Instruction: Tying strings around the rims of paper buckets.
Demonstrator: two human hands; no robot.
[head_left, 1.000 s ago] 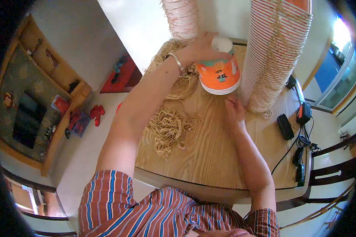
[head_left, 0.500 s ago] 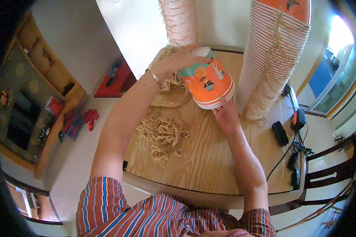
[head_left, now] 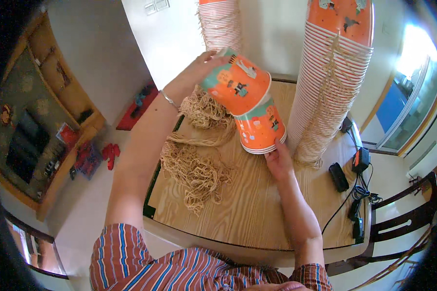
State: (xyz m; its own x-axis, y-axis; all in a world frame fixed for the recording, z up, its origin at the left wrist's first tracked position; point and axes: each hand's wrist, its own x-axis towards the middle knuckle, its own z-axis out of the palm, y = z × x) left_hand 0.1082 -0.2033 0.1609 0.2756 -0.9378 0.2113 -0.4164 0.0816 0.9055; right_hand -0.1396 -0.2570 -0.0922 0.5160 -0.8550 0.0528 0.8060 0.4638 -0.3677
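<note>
My left hand (head_left: 205, 68) is closed around the green base end of an orange paper bucket (head_left: 240, 86) with printed figures. This bucket is tilted and sits partly lifted off a lower stack of matching paper buckets (head_left: 263, 127), whose rims face down. My right hand (head_left: 279, 160) grips that lower stack by its rims at the right side, just above the table. Left of the buckets lie tangled piles of tan string (head_left: 199, 177), with another bunch of string (head_left: 206, 109) farther back.
A tall stack of upturned buckets (head_left: 327, 82) with string hanging down it stands on the wooden table (head_left: 247, 208) at right. Another stack (head_left: 219, 26) rises at the back. Black cables (head_left: 361, 191) and a black case (head_left: 339, 177) lie along the right edge, near a dark chair (head_left: 408, 213).
My left hand has pulled the upper bucket up and to the left, partly out of the nested stack. The lower buckets stay in my right hand, now slightly lower in view.
</note>
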